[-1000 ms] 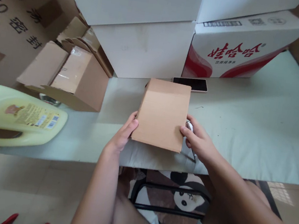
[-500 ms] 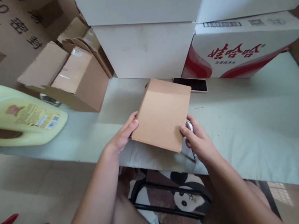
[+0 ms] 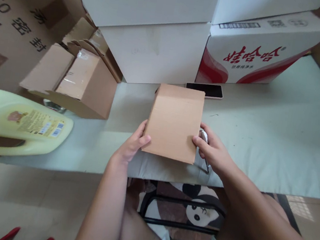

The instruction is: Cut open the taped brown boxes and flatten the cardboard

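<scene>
A small brown cardboard box (image 3: 174, 124) is held between my two hands over the cloth-covered table. My left hand (image 3: 133, 142) grips its lower left edge, thumb on the near face and fingers behind. On the opposite edge, my right hand (image 3: 211, 146) pinches the box, its thumb on the face. A white object (image 3: 204, 136) shows between the right fingers and the box; its kind is mostly hidden. Below that hand, a thin dark edge (image 3: 206, 167) rests near the cloth. Behind the box's top right corner lies a phone (image 3: 206, 90), screen up.
Opened cardboard boxes (image 3: 99, 88) stand at the left, beside a pale yellow jug (image 3: 38, 127). White cartons (image 3: 156, 56) and a red-and-white carton (image 3: 244, 64) line the back. The pale green cloth (image 3: 276, 151) covers the table, whose front edge lies before my knees.
My left thumb has slid slightly right and down onto the box's face. The box and my right hand have hardly moved; the view has shifted slightly.
</scene>
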The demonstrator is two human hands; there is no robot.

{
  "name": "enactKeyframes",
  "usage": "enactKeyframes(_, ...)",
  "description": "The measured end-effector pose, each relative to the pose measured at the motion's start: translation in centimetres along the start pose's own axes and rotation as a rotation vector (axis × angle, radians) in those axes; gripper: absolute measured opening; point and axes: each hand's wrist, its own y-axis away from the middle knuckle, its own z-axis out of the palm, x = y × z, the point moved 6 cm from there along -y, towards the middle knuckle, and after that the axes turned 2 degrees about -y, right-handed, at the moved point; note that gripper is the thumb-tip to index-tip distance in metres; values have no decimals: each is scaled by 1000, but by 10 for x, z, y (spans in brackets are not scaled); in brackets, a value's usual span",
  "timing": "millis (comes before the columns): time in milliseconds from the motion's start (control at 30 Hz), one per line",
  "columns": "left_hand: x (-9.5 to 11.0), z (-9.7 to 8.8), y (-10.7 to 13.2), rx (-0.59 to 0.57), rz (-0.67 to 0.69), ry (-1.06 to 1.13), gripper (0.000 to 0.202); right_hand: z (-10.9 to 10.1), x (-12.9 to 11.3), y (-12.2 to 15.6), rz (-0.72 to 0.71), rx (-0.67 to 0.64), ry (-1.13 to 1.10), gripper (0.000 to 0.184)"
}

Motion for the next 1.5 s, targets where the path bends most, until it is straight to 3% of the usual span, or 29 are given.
enactKeyframes(433, -1, -3, -5, 64, -4, 36, 71, -2, 9, -2, 11, -47, -65, 63)
enactKeyframes(533, -2, -6, -6, 106, 10, 83, 67, -7, 12, -5, 36, 46, -182, 66)
enactKeyframes(667, 1, -10, -6, 163, 51, 141, 64, -12, 13, -12, 84, 177, -346, 44)
enactKeyframes(867, 4, -13, -8, 251, 62, 113, 66, -29, 8, -19, 30, 160, -548, 31)
enactKeyframes(1033, -2, -12, -15, 279, 49, 73, 62, -44, -12, -11, -138, 167, -631, 37)
enactKeyframes(1167, -4, -9, -18, 248, 62, 32, 62, -45, -20, -4, -234, 186, -571, 46)
enactKeyframes(1333, -6, -8, -17, 228, 65, 6, 64, -45, -8, -7, -212, 225, -468, 65)
enactKeyframes(1500, -9, -8, -19, 227, 90, 18, 62, -42, 1, -14, -178, 211, -529, 63)
